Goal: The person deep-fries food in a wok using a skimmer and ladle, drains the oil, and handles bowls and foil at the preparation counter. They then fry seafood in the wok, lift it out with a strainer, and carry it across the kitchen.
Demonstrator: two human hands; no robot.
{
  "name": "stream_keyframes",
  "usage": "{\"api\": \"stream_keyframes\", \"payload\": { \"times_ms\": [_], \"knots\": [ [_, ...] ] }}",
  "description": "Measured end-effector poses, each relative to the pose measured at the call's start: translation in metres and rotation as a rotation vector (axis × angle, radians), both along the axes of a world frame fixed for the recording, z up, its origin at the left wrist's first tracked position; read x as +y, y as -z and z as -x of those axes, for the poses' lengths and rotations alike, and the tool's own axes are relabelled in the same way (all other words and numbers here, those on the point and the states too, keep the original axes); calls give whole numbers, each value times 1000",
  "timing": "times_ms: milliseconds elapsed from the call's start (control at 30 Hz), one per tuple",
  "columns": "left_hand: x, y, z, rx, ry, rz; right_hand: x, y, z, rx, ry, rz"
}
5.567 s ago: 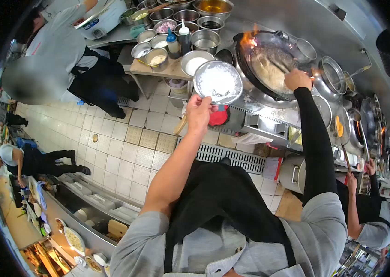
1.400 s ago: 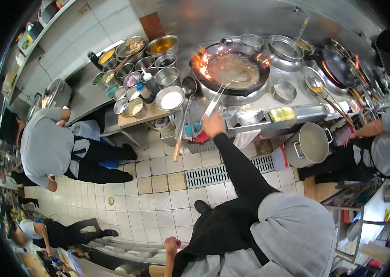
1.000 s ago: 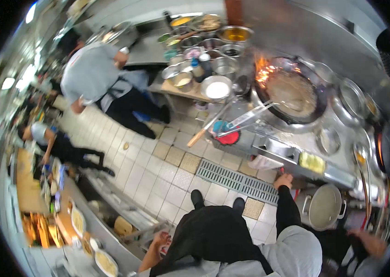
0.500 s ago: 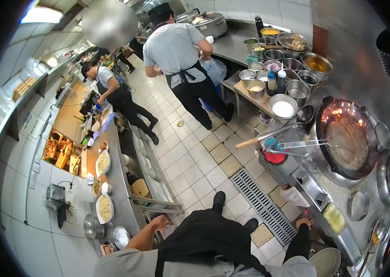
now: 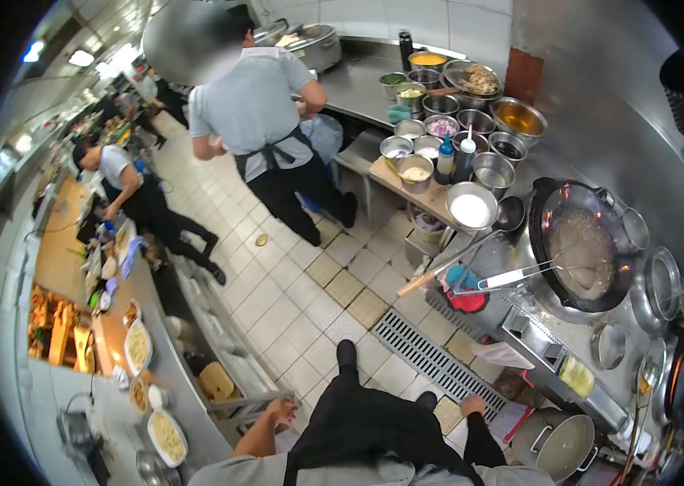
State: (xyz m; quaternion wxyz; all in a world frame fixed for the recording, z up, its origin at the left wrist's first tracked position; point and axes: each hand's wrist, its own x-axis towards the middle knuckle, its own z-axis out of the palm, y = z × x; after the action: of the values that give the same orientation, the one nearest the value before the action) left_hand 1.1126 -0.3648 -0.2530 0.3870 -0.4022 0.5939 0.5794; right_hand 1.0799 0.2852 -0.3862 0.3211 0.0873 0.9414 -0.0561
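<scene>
My left hand (image 5: 281,411) hangs beside the left counter's edge, fingers loosely bent and apart, with nothing visible in them. On the other side, my right hand (image 5: 473,405) is low over the floor, near a white and red cloth-like item (image 5: 512,421) and a large metal pot (image 5: 556,445); its fingers are mostly hidden. Bubbling liquid fills a black wok (image 5: 548,219) on the stove, with flames at its rim. Metal tongs with a white handle (image 5: 504,278) reach over its edge. A ladle (image 5: 512,213) with a wooden handle lies beside it.
Bowls of ingredients and two squeeze bottles (image 5: 445,159) crowd the side table. A floor drain grate (image 5: 427,354) runs in front of the stove. One co-worker (image 5: 257,105) stands ahead, another (image 5: 127,182) at the left counter. Plates of food (image 5: 166,438) line that counter.
My view has turned rightward and I have shifted on the floor. My right hand has come away from the stove front, closer to my body. The large pot now shows more fully.
</scene>
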Motion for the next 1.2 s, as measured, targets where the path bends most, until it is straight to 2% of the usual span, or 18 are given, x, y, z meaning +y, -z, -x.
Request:
{"api": "stream_keyframes", "payload": {
  "times_ms": [33,67,233,300,367,467,533,600,733,800,867,933,1033,1067,1100,1133,1167,1200],
  "knots": [
    [-7,18,11,-19,-4,-24,-40,-53,13,26,261,162],
    [-18,32,22,-40,-7,-44,-66,-47,11,230,117,214],
    [-56,42,88,87,-29,-10,-202,-206,121,321,48,394],
    [-103,77,97,289,164,-11,-251,-267,181,452,55,591],
    [-123,54,152,24,-93,-57,-294,-328,242,563,137,746],
    [-147,32,216,112,-43,108,-318,-368,341,546,362,1069],
    [-158,24,260,126,-106,85,-317,-401,409,666,544,1341],
    [-164,23,305,139,-109,91,-296,-432,472,638,750,1612],
    [-163,16,388,162,-75,34,-231,-432,621,820,839,1997],
    [-163,-1,428,194,-127,-43,-192,-429,693,773,1064,2082],
    [-167,-14,466,235,-21,-5,-164,-435,764,670,1436,2107],
    [-154,-62,511,295,43,101,-127,-403,841,620,1330,2039],
    [-183,-67,563,300,35,116,-126,-414,881,664,1179,2130],
    [-190,-69,577,301,24,135,-128,-420,891,719,1251,2035],
    [-199,-73,589,291,50,120,-116,-403,913,521,1081,2191],
    [-227,-44,593,298,72,111,-99,-379,934,322,901,2322],
    [-252,-17,596,306,95,102,-119,-403,924,568,854,2111],
    [-272,4,601,313,117,93,-132,-416,925,649,998,2034]
  ]
}}
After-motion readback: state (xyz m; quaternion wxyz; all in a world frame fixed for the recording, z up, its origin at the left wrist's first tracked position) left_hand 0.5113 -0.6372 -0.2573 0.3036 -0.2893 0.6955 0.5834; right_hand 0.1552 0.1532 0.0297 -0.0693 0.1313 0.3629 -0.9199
